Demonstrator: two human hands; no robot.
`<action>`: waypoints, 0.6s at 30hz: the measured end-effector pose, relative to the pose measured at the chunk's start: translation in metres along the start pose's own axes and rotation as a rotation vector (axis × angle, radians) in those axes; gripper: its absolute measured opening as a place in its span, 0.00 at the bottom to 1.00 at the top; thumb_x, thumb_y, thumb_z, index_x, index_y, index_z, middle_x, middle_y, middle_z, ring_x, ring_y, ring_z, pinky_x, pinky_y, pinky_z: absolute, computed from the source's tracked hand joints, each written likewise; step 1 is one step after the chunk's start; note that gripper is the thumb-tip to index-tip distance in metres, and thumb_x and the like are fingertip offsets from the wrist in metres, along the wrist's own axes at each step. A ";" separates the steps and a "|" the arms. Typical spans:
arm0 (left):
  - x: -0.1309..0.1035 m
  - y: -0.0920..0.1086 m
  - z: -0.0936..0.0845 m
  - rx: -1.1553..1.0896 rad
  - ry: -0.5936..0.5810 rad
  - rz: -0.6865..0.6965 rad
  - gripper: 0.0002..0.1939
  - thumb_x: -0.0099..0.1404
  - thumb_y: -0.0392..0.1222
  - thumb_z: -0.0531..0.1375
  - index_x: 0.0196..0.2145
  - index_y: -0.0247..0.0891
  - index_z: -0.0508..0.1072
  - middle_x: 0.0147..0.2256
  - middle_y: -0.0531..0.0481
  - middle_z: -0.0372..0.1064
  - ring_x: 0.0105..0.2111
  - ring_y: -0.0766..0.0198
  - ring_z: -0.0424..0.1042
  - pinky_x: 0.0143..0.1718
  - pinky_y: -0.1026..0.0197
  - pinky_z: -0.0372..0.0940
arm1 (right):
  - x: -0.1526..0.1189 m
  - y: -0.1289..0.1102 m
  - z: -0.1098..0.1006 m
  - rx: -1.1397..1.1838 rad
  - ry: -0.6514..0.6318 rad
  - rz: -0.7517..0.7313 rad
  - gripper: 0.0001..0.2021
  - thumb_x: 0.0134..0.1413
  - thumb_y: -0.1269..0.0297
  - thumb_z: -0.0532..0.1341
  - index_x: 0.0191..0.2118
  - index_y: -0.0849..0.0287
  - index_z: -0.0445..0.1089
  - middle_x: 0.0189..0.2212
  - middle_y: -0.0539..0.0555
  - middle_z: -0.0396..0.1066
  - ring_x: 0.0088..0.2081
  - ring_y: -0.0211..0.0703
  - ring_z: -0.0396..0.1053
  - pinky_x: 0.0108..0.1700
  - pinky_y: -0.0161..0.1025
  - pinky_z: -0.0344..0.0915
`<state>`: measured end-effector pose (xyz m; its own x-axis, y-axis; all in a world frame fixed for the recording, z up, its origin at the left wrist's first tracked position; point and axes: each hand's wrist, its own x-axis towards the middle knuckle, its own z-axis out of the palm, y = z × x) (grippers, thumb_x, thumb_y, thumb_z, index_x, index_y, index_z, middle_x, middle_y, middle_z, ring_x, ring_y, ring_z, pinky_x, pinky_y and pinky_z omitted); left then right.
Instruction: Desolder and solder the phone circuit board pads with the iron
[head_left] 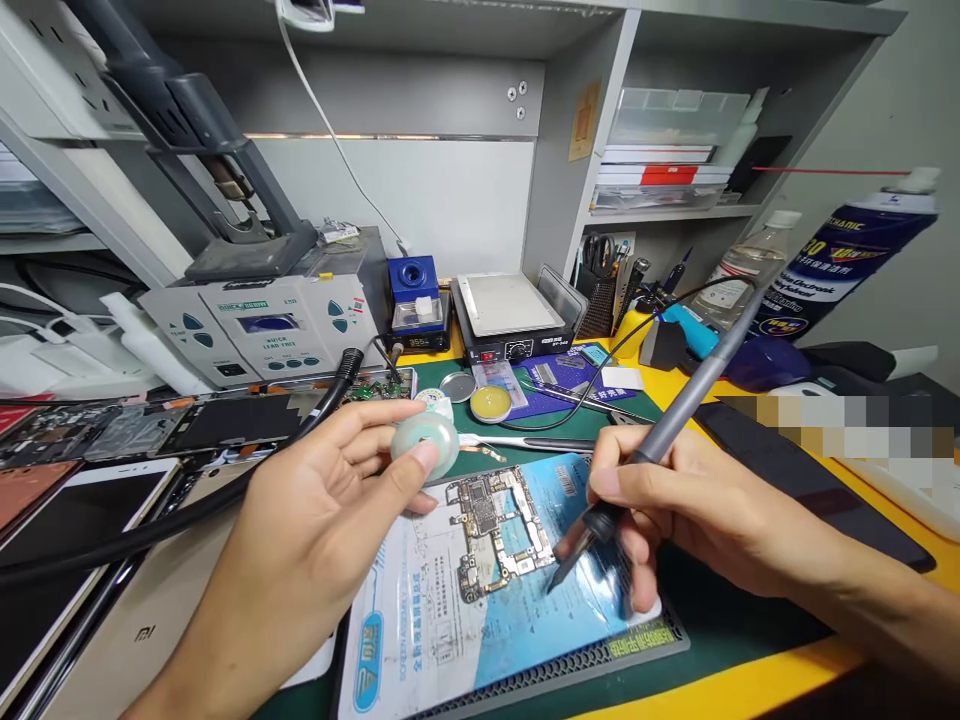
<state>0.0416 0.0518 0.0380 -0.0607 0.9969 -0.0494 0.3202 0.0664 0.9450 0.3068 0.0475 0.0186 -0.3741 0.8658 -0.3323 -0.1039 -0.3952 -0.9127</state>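
Between the thumb and fingers of my left hand (322,520) is a small translucent spool of desoldering braid (405,440); a short copper-coloured strip (491,452) sticks out to its right. My right hand (675,490) grips a grey soldering iron (686,400) like a pen. Its dark tip points down and left, close above the blue-and-white package (457,640). A phone logic board (499,530) with a cut-out middle lies on that package, between my hands, just left of the iron tip. Part of the package's left edge is behind my left forearm.
An open tin of yellow paste (490,403) and tweezers (577,392) lie beyond the board. Behind stand a rework station (277,320), a soldering station (420,335) and a hot plate (510,305). A black hose (187,515) crosses phones at left; a dark phone (810,480) lies right.
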 end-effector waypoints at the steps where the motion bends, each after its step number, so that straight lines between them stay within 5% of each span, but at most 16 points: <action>1: -0.001 0.000 0.000 -0.013 -0.005 0.000 0.26 0.63 0.62 0.70 0.53 0.47 0.77 0.40 0.56 0.86 0.38 0.61 0.82 0.40 0.65 0.77 | 0.000 0.001 0.001 -0.021 -0.004 -0.001 0.20 0.56 0.52 0.76 0.29 0.59 0.70 0.19 0.48 0.76 0.18 0.43 0.80 0.22 0.32 0.74; 6: -0.001 0.000 -0.003 -0.008 -0.055 0.007 0.27 0.64 0.61 0.71 0.55 0.47 0.76 0.28 0.56 0.82 0.46 0.55 0.81 0.38 0.63 0.75 | -0.003 0.006 0.006 -0.083 -0.082 -0.033 0.19 0.61 0.51 0.74 0.32 0.61 0.71 0.34 0.60 0.86 0.27 0.40 0.82 0.33 0.34 0.78; 9: 0.001 -0.003 -0.007 0.019 -0.102 0.023 0.26 0.65 0.61 0.69 0.55 0.47 0.76 0.20 0.58 0.74 0.38 0.55 0.81 0.33 0.61 0.72 | -0.004 0.003 0.005 -0.078 -0.087 -0.068 0.18 0.62 0.52 0.73 0.32 0.59 0.72 0.25 0.55 0.83 0.24 0.40 0.81 0.28 0.31 0.75; 12: 0.001 -0.005 -0.009 0.013 -0.150 0.039 0.26 0.65 0.61 0.70 0.55 0.46 0.76 0.20 0.58 0.70 0.34 0.55 0.78 0.28 0.61 0.66 | -0.002 -0.004 -0.002 0.003 0.012 -0.151 0.18 0.58 0.53 0.75 0.29 0.58 0.71 0.15 0.49 0.75 0.13 0.37 0.71 0.14 0.25 0.62; 14: 0.001 -0.006 -0.009 -0.007 -0.191 0.028 0.26 0.65 0.60 0.70 0.55 0.45 0.76 0.22 0.57 0.71 0.29 0.59 0.75 0.26 0.62 0.63 | 0.001 -0.010 -0.007 0.059 0.089 -0.215 0.19 0.53 0.54 0.77 0.26 0.58 0.69 0.13 0.48 0.73 0.09 0.31 0.63 0.11 0.22 0.53; 18: -0.004 -0.004 -0.005 -0.065 -0.272 0.012 0.24 0.66 0.59 0.70 0.53 0.44 0.76 0.26 0.57 0.71 0.22 0.67 0.66 0.24 0.64 0.62 | 0.005 -0.015 -0.013 0.099 0.116 -0.213 0.18 0.49 0.56 0.78 0.28 0.58 0.70 0.14 0.48 0.74 0.09 0.30 0.60 0.10 0.23 0.54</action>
<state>0.0360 0.0474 0.0362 0.2019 0.9727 -0.1144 0.2574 0.0600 0.9644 0.3185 0.0612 0.0273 -0.2262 0.9599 -0.1656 -0.2611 -0.2235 -0.9391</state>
